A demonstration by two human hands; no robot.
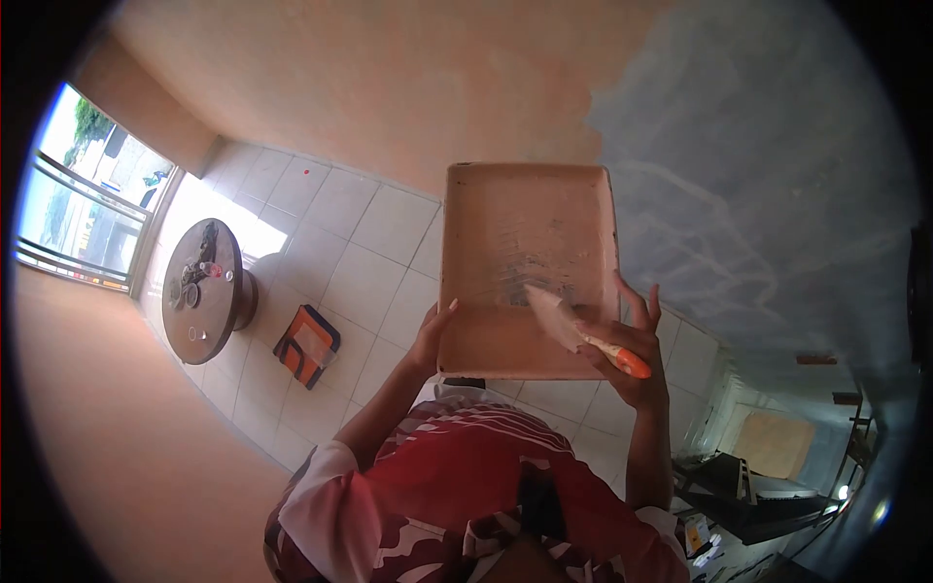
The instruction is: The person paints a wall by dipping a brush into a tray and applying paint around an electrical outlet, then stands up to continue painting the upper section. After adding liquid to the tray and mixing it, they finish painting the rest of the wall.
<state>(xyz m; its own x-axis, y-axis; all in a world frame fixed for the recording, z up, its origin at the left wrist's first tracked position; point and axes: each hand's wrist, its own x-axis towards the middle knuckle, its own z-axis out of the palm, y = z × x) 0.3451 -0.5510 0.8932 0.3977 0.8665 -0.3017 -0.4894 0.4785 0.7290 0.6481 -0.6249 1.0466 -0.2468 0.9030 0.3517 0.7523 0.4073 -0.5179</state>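
Head view: the left hand (429, 338) is gripping the left edge of the tray (486, 209), its thumb lying over the rim. The right hand (634, 361) is holding the brush (554, 319) by its orange-and-white handle, fingers closing around it, with two fingers extending beside the tray's right edge. The brush is pointing up and left over the tray's peach-smeared interior; contact with the bottom cannot be confirmed. The tray is sitting before the person's torso, above the tiled floor (379, 219). A round table (222, 306) is standing to the left.
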